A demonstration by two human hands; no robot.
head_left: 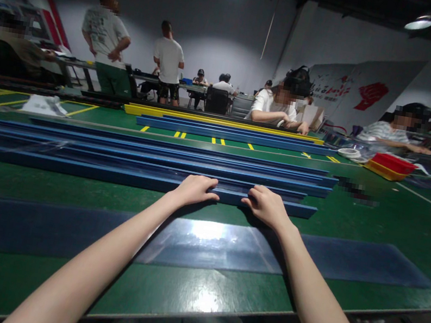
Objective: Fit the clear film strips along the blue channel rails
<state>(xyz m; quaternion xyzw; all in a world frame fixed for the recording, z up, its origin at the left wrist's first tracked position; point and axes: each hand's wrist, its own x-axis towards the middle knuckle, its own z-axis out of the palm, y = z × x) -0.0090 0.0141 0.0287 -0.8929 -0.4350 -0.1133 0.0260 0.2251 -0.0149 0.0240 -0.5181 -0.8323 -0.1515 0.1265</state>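
Note:
Both of my arms reach forward over a green table. My left hand [196, 190] grips the nearest long blue strip [134, 178], thumb on the near side and fingers curled over the top. A short way to the right, my right hand [265, 205] grips the same blue strip in the same manner, near its right end. Behind it several more blue strips [183, 157] lie roughly parallel, close together. Between my forearms and under them, a flat, clear bluish plastic sheet [363, 263] lies along the table, shining under the lamps.
Further back are a yellow strip [222, 124] and more blue strips [244, 137]. A red and yellow tray [390, 166] stands at the right, near a white roll [348, 152]. The green table [194, 290] ends close to my body. Two people sit working across the table.

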